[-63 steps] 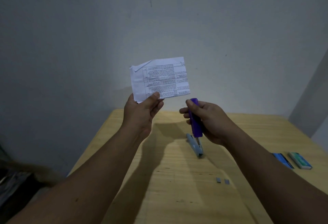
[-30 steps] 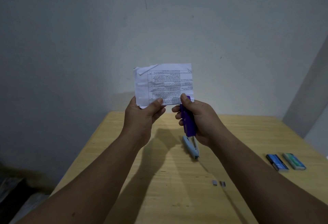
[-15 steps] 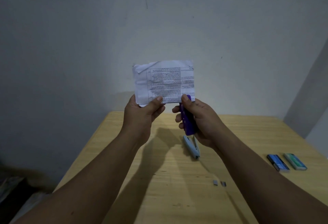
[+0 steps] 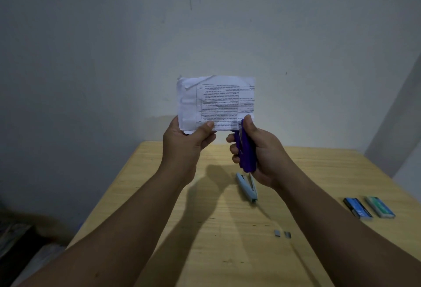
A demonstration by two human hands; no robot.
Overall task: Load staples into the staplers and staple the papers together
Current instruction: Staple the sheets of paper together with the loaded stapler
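Note:
My left hand (image 4: 185,144) pinches the lower left corner of a small stack of printed papers (image 4: 216,102), held upright above the table. My right hand (image 4: 259,150) grips a purple stapler (image 4: 246,152) pointing up, its jaws around the papers' lower right edge, thumb pressing on top. A light blue stapler (image 4: 247,187) lies on the wooden table (image 4: 216,229) below my right hand.
Two staple boxes, one blue (image 4: 357,207) and one green (image 4: 380,206), lie at the table's right side. Two small staple strips (image 4: 282,234) rest near my right forearm. A grey wall stands behind the table; dark clutter sits on the floor at lower left.
My right hand brought the purple stapler up from beside the papers onto their lower right edge, and the jaws now close around it. My left hand kept holding the papers.

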